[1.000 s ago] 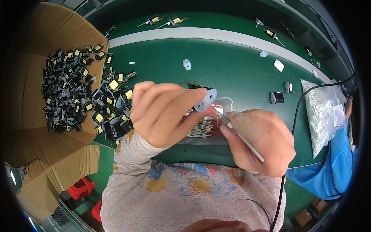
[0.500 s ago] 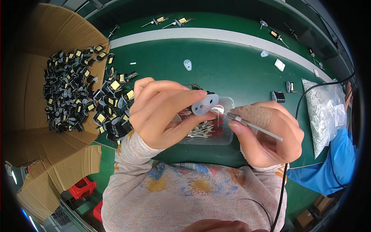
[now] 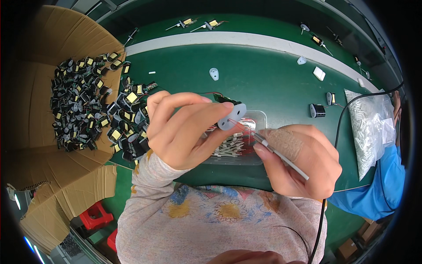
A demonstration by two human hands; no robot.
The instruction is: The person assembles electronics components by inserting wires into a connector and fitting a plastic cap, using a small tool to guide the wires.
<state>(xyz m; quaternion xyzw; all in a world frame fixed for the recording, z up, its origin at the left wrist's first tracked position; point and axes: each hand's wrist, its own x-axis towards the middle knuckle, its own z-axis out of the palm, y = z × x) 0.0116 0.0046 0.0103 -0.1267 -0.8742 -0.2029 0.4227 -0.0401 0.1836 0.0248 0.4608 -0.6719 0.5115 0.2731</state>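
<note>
My left hand pinches a small electronic assembly by its pale grey oval end plate, which has several holes and faces right. Part of its dark circuit board shows behind the fingers. Thin red wires run from the plate toward my right hand. There, thumb and bandaged forefinger close on a slim grey rod, slanting down to the right, its wire end toward the plate. Below both hands stands a clear plastic tub of white rods with red wires, partly hidden by my fingers.
A big cardboard box of black assemblies is at left, with more heaped on the green table beside it. A bag of short white tubes, a black cable and another person's blue sleeve are at right. Another end plate lies ahead.
My right hand has moved slightly left and down, and the rod slopes more steeply. The end plate in my left hand has tilted a little.
</note>
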